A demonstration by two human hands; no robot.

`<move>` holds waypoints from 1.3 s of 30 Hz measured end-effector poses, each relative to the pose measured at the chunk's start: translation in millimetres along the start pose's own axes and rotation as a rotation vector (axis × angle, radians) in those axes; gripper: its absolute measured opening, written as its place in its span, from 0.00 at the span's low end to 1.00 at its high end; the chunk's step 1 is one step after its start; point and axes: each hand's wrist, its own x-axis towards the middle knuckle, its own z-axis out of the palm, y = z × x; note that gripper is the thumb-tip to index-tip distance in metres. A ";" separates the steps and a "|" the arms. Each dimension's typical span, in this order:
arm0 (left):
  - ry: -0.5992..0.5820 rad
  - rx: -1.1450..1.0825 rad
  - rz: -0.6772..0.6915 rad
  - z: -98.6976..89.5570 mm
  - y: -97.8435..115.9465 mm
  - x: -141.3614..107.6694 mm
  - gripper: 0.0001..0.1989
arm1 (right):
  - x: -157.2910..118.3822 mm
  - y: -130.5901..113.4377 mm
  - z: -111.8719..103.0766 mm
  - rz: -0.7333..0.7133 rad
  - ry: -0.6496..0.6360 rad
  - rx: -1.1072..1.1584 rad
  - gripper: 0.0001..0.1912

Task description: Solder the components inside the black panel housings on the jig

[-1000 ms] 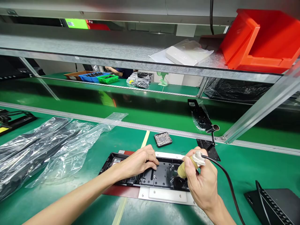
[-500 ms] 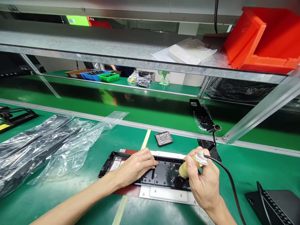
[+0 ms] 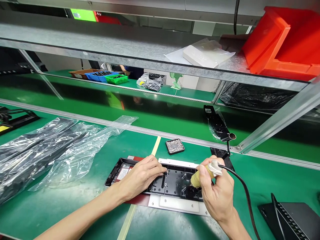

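Observation:
A long black plastic housing (image 3: 172,181) lies open side up on a white metal fixture (image 3: 178,203). My left hand (image 3: 145,173) rests across its left half, fingers stretched out and fingertips touching the inside near the far wall. The thumb is mostly hidden. My right hand (image 3: 218,191) is wrapped round a corded soldering iron (image 3: 196,180) with a yellowish wrapped handle. Its tip points down and left into the right part of the housing; the exact contact is too dark to make out. Behind the housing stands a small black tray (image 3: 175,146) of tiny silvery metal parts.
Plastic-wrapped dark parts (image 3: 45,143) lie at left. A black cord (image 3: 246,193) trails from the iron past a black perforated part (image 3: 297,216). A black stand with a metal tube (image 3: 231,136) is at the back right. Overhead, a shelf (image 3: 112,43) carries a red bin (image 3: 280,46).
The view has shifted slightly. My left hand sits a touch further left on the housing. The soldering iron stays in my right hand at nearly the same spot.

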 end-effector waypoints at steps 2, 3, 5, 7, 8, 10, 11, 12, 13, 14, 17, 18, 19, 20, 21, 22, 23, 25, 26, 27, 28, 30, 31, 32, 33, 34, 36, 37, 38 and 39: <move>0.042 -0.001 -0.005 1.3 1.2 -2.0 0.13 | 2.0 -1.5 0.7 -0.009 0.001 -0.007 0.06; 0.061 -0.002 -0.008 2.3 1.8 -2.8 0.13 | 3.2 -2.3 1.1 -0.009 -0.001 -0.010 0.06; 0.086 -0.008 -0.011 4.5 3.3 -4.2 0.13 | 5.4 -3.8 1.7 0.000 -0.005 -0.019 0.07; 0.103 -0.019 -0.017 6.4 5.5 -5.3 0.13 | 6.7 -5.0 2.1 0.006 -0.009 -0.026 0.08; 0.113 -0.027 -0.021 7.0 6.8 -6.0 0.13 | 7.1 -5.5 2.1 0.007 -0.008 -0.026 0.09; 0.129 -0.051 -0.022 7.8 9.3 -7.6 0.13 | 7.0 -6.2 2.0 0.005 0.000 -0.017 0.08; 0.135 -0.062 -0.019 8.1 10.4 -8.7 0.12 | 6.8 -6.6 1.9 0.008 0.005 -0.009 0.08; 0.136 -0.071 -0.012 8.5 11.3 -10.1 0.12 | 6.5 -7.0 1.9 0.014 0.011 -0.003 0.08; 0.134 -0.075 -0.005 9.0 12.0 -11.5 0.12 | 6.3 -7.3 2.0 0.023 0.016 0.002 0.09; 0.128 -0.076 0.001 9.8 12.5 -13.1 0.12 | 6.1 -7.6 2.2 0.032 0.020 0.007 0.09; 0.111 -0.068 0.011 13.2 13.5 -17.4 0.13 | 6.1 -8.0 3.2 0.047 0.025 0.012 0.09; 0.111 -0.069 0.017 14.5 13.8 -18.3 0.13 | 6.1 -7.9 3.5 0.046 0.027 0.010 0.09; 0.118 -0.074 0.024 15.7 14.2 -18.9 0.13 | 5.9 -7.7 3.6 0.046 0.031 0.006 0.09; 0.129 -0.081 0.032 16.7 14.5 -19.3 0.13 | 5.6 -7.5 3.6 0.046 0.033 0.000 0.09; 0.145 -0.093 0.038 17.5 14.8 -19.4 0.13 | 5.2 -7.2 3.3 0.045 0.033 -0.005 0.09; 0.165 -0.106 0.042 18.0 15.0 -19.5 0.13 | 4.8 -6.8 2.9 0.045 0.034 -0.008 0.09; 0.189 -0.119 0.044 18.3 15.1 -19.6 0.14 | 4.3 -6.4 2.4 0.049 0.030 -0.011 0.09; 0.248 -0.135 0.051 18.4 14.8 -20.2 0.14 | 3.4 -5.5 1.1 0.060 0.017 -0.014 0.10; 0.282 -0.137 0.055 18.5 14.6 -20.8 0.14 | 3.1 -5.0 0.6 0.069 0.013 -0.017 0.10; 0.315 -0.133 0.055 18.8 14.3 -21.5 0.14 | 2.8 -4.5 0.0 0.078 0.013 -0.022 0.10; 0.343 -0.126 0.054 19.3 14.0 -22.4 0.15 | 2.6 -3.9 -0.4 0.089 0.011 -0.031 0.11; 0.375 -0.114 0.043 21.0 13.4 -24.4 0.15 | 2.0 -2.7 -0.9 0.110 0.011 -0.051 0.11; 0.379 -0.110 0.036 22.0 13.1 -25.4 0.15 | 1.5 -2.2 -0.9 0.125 0.010 -0.060 0.11; 0.379 -0.108 0.033 23.0 12.8 -26.2 0.15 | 1.0 -1.9 -0.7 0.142 0.008 -0.064 0.11; 0.378 -0.108 0.030 24.0 12.6 -26.7 0.15 | 0.3 -1.9 -0.4 0.157 0.005 -0.062 0.10; 0.377 -0.109 0.027 24.8 12.5 -26.9 0.15 | -0.4 -2.2 0.1 0.169 0.003 -0.052 0.10; 0.378 -0.108 0.026 25.8 13.1 -25.9 0.15 | -1.6 -3.8 1.4 0.184 0.005 -0.019 0.08; 0.381 -0.105 0.027 25.9 13.9 -24.8 0.15 | -1.9 -5.0 2.1 0.190 0.011 -0.003 0.08; 0.388 -0.100 0.030 25.6 14.9 -23.5 0.15 | -2.1 -6.4 2.8 0.199 0.019 0.009 0.07; 0.397 -0.093 0.032 25.0 16.0 -22.3 0.15 | -2.1 -7.6 3.4 0.209 0.027 0.016 0.08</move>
